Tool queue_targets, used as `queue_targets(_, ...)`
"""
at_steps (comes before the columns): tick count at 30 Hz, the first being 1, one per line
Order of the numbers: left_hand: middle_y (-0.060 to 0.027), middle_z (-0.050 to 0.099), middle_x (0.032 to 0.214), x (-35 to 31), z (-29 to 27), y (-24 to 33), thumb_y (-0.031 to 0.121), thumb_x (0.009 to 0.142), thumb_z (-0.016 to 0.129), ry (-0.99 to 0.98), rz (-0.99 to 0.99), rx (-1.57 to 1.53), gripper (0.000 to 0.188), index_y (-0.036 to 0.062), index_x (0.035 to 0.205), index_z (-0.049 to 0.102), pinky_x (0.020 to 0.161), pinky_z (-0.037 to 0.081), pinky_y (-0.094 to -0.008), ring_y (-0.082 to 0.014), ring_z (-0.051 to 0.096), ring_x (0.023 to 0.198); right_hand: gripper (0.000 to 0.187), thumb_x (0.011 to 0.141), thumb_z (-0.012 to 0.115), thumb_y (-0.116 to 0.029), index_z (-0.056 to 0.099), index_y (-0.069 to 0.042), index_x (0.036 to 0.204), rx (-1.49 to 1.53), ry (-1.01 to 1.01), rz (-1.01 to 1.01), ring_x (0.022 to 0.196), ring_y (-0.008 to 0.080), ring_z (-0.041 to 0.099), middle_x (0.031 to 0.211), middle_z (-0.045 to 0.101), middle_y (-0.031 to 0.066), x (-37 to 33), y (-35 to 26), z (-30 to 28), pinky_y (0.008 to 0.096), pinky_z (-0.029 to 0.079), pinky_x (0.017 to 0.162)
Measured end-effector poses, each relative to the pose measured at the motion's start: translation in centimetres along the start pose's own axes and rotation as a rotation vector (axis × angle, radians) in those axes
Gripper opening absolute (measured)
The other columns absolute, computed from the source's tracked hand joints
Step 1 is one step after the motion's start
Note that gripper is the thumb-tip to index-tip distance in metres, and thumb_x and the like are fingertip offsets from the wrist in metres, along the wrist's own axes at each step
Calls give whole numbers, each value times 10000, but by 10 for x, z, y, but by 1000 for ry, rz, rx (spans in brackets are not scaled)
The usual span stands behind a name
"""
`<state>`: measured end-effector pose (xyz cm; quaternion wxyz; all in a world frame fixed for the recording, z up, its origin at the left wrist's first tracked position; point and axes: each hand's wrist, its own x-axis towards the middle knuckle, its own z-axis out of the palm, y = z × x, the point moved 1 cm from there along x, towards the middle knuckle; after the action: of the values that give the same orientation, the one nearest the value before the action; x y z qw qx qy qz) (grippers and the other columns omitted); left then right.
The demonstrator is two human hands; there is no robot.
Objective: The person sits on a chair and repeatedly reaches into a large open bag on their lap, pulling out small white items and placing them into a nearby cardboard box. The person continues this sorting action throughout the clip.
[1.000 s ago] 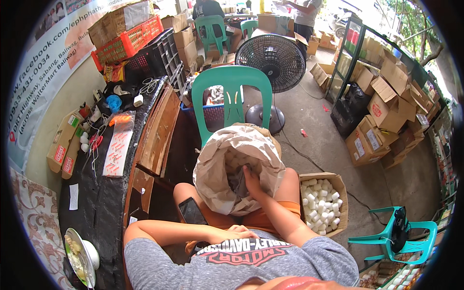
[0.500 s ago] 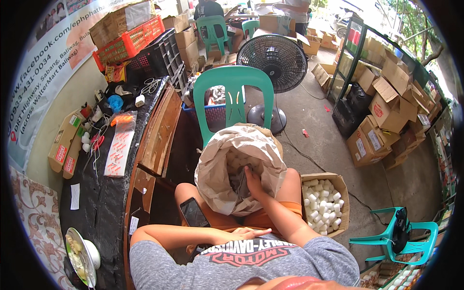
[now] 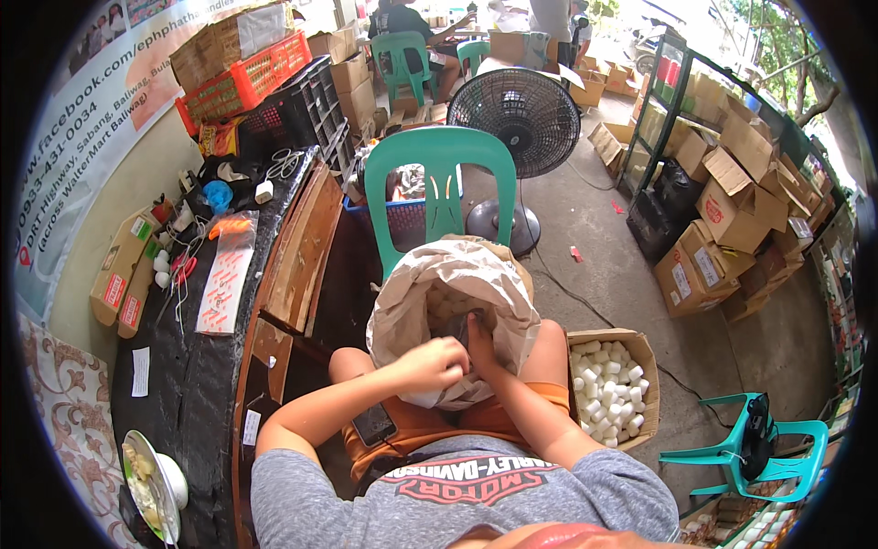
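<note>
A big brown paper bag (image 3: 395, 325) with a rolled-down, crumpled rim stands open between my knees, against a green plastic chair (image 3: 384, 183). Pale pieces (image 3: 448, 300) show inside it; their kind is hard to make out. My right hand (image 3: 480, 343) reaches into the bag, its fingers closed on a dark grey cloth-like piece (image 3: 465, 328) that is partly hidden. Over the bag's near rim, my left hand (image 3: 434, 366) is held with curled fingers, close to the right one; whatever it may hold is hidden. A phone (image 3: 375, 423) lies on my left thigh.
At my right stands a carton (image 3: 651, 403) of white cylindrical candles (image 3: 613, 389). A black-topped table (image 3: 197, 384) runs along my left, with a bowl of food (image 3: 169, 480) on it. A standing fan (image 3: 517, 123) is behind the chair, its cord along the floor. Cardboard boxes (image 3: 741, 201) fill the right.
My left hand has risen from my lap to the bag's mouth, its stretched fingers now curled. The right hand stays inside the bag with the dark piece.
</note>
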<state>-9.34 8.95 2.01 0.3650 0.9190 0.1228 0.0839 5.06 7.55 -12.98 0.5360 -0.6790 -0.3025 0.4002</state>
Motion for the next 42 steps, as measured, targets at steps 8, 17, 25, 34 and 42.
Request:
queue_targets(8,-153,507,1179,48,56,-160,116,787,483,253,-186,892,343,83,1119,562,947,363,-410,-320,470,1102,579,900,448,-458,496,28,1212,51,79,-16,1107,263,488,1192,527,187,8,18,6,318,351,945)
queue_targets(17,-113,481,1248,58,87,-223,38,878,387,643,-191,119,339,40,1203,486,991,352,-316,-242,442,1177,600,870,501,-452,476,31,1226,16,27,22,1118,273,479,1214,512,189,1,4,3,328,347,950)
queue_targets(25,-118,449,1279,54,76,-202,57,836,433,491,-295,454,347,78,1168,529,1027,306,-359,-276,387,1224,615,867,498,-459,464,27,1242,139,48,63,1126,283,472,1214,511,195,-13,-12,5,329,338,956)
queue_targets(34,-155,419,1302,53,88,-223,78,824,451,522,-248,414,379,86,1200,504,1041,282,-386,-317,350,1246,578,878,482,-449,488,21,1215,77,122,28,1094,267,495,1180,535,184,4,20,5,319,349,942)
queue_targets(42,-200,426,1291,31,124,-312,90,857,415,652,-410,101,383,33,1233,461,1027,301,-352,-325,378,1229,559,871,500,-452,518,9,1186,71,6,-39,1058,265,517,1127,567,170,-3,5,17,321,360,924)
